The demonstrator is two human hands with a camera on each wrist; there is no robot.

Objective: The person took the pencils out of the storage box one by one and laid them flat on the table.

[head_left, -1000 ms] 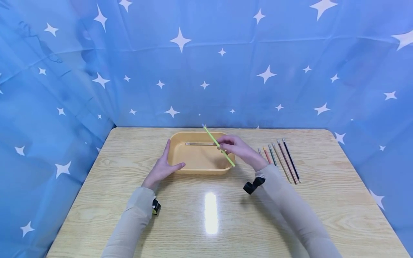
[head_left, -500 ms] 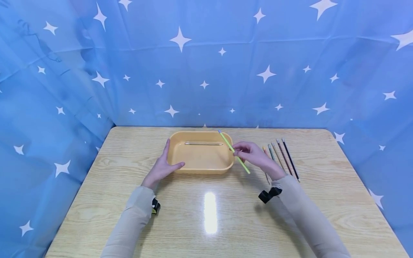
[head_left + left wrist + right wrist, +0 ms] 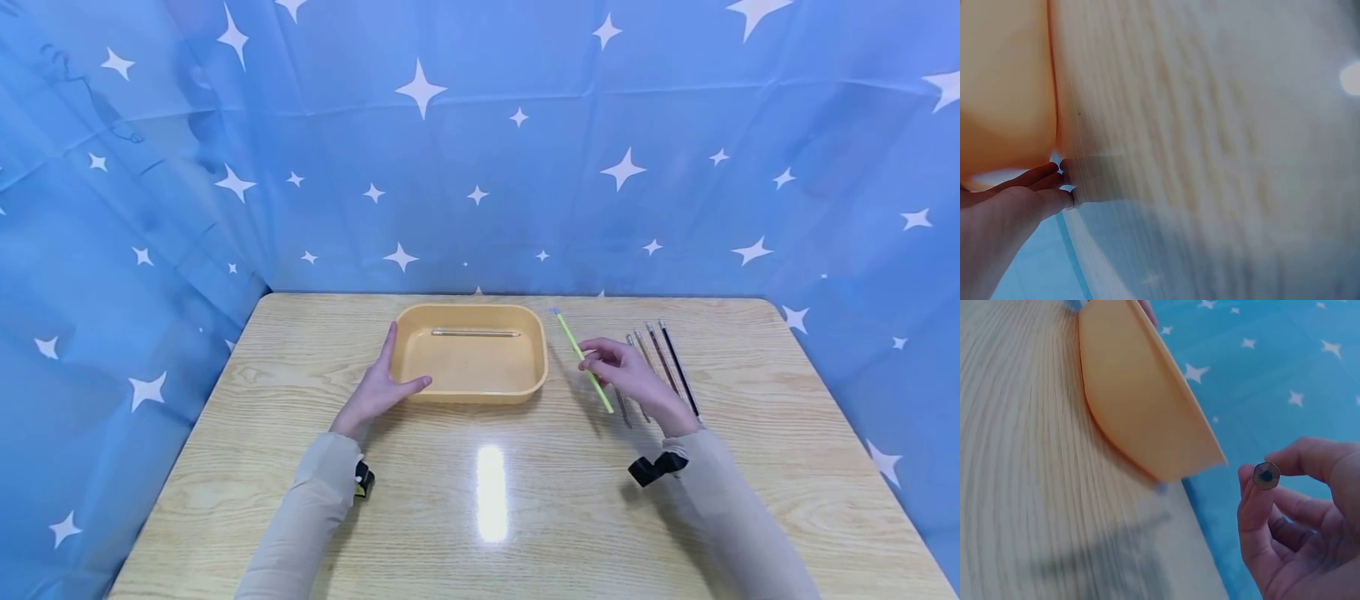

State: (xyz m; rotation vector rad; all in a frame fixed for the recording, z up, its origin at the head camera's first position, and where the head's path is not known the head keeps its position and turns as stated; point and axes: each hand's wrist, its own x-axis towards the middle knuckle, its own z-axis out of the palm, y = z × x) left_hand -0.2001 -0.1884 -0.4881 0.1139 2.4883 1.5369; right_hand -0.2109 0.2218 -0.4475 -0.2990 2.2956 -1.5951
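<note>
My right hand (image 3: 633,379) pinches a yellow-green pencil (image 3: 599,390) between thumb and fingers, slanted over the table to the right of the tray. In the right wrist view the pencil's flat, hexagonal end (image 3: 1266,476) with a dark core faces the camera. A pale orange plastic tray (image 3: 468,398) sits at the back of the table, with a thin brownish pencil (image 3: 476,333) lying inside along its far side. My left hand (image 3: 375,396) rests at the tray's front left corner, fingers straight along the outer side and thumb over the front rim.
Several pencils lie side by side right of the tray, among them a black one (image 3: 679,367) and a reddish-brown one (image 3: 662,354); my right hand hides parts of some. The wooden table (image 3: 420,500) ends at a blue star-patterned curtain (image 3: 510,158).
My right hand has carried the yellow-green pencil rightward, from over the tray to the table beside it, near the row of pencils. The left hand and the tray have stayed put.
</note>
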